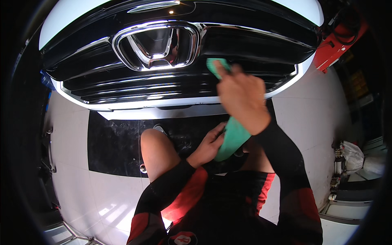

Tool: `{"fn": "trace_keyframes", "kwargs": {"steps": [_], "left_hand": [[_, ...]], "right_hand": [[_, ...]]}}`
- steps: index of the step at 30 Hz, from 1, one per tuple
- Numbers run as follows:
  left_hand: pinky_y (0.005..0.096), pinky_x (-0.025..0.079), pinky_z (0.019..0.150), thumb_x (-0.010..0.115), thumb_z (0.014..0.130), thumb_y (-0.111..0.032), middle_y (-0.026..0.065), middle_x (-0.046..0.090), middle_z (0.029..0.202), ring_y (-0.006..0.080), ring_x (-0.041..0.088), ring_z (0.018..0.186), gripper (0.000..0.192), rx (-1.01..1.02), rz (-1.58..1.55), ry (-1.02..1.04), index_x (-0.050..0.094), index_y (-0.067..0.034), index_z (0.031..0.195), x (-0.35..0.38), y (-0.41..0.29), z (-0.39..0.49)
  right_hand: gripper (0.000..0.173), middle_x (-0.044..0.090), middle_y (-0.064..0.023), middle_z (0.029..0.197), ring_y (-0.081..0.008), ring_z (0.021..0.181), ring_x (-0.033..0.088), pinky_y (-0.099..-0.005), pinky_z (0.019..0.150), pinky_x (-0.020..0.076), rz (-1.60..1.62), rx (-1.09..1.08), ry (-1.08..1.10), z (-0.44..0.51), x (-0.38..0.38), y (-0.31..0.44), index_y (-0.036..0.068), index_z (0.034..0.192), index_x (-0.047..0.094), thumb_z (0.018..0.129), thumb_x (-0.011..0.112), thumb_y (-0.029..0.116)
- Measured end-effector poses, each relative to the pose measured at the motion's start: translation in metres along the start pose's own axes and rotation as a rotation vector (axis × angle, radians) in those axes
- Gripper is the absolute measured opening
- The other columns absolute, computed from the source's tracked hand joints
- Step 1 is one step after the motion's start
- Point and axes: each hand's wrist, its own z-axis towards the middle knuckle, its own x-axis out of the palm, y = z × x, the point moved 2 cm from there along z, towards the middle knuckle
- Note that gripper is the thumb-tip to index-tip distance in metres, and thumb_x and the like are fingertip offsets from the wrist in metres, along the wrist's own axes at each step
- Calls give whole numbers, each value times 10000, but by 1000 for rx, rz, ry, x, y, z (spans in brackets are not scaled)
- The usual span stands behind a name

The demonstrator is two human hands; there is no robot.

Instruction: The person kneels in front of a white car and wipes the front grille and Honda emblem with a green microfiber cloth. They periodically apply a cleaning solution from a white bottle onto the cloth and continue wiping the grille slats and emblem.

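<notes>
My right hand (243, 96), slightly blurred, presses a green cloth (234, 142) with its fingertips to the black front grille (196, 81) of a white car. The spot lies just right of the chrome Honda emblem (156, 46). From beneath that hand the cloth hangs down toward my lap, and part of it is hidden by the palm and wrist. My left hand (206, 145) grips the hanging part between thumb and fingers, above my lap and below the bumper.
A black mat (114, 145) lies on the tiled floor (73, 147) under the bumper (171, 111). Red equipment (332, 50) with a dark coiled cable stands at the right. Metal fittings (338, 163) and a clear plastic bag (352, 156) sit at the right edge.
</notes>
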Motion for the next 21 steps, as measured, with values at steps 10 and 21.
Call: {"fn": "trace_keyframes", "kwargs": {"steps": [10,21], "left_hand": [[365,456,1116,468,1130,-225,143,594,1400,211,585,1291,478,-39,50,83,405,11,1540,-4,-12,-11],[409,446,1106,582,882,59,197,626,1372,332,586,1279,477,397,607,-38,608,11,1356,-25,24,-22]], "right_hand": [[590,712,-207,935,-390,693,725,-486,643,593,102,52,65,-19,5,7,48,1423,607,844,689,124],[315,703,-193,656,-352,619,737,-469,585,582,242,-163,-208,20,21,66,-68,1089,724,850,643,120]]}}
